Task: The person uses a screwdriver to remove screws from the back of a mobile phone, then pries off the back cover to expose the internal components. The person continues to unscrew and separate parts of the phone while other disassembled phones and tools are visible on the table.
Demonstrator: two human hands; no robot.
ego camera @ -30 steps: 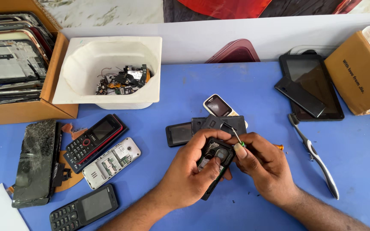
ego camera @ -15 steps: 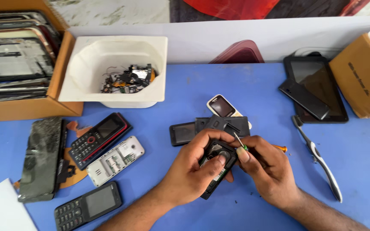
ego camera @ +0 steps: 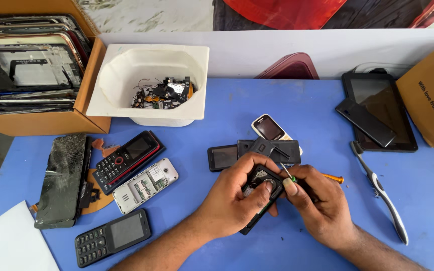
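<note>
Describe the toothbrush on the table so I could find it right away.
Start at the brown cardboard box at the right edge of the blue table. In front of it, just past the black tablet, lies the white and grey toothbrush, to the right of the right hand. It is the only long, thin, pale thing there; its neighbours are flat and dark.

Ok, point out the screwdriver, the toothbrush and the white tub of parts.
screwdriver (ego camera: 288, 175), head view, on its metal shaft
toothbrush (ego camera: 384, 196), head view, middle of its handle
white tub (ego camera: 126, 75), head view, on its inner wall

Blue table (ego camera: 317, 115), white tub (ego camera: 197, 60), black-and-red phone (ego camera: 126, 160).
</note>
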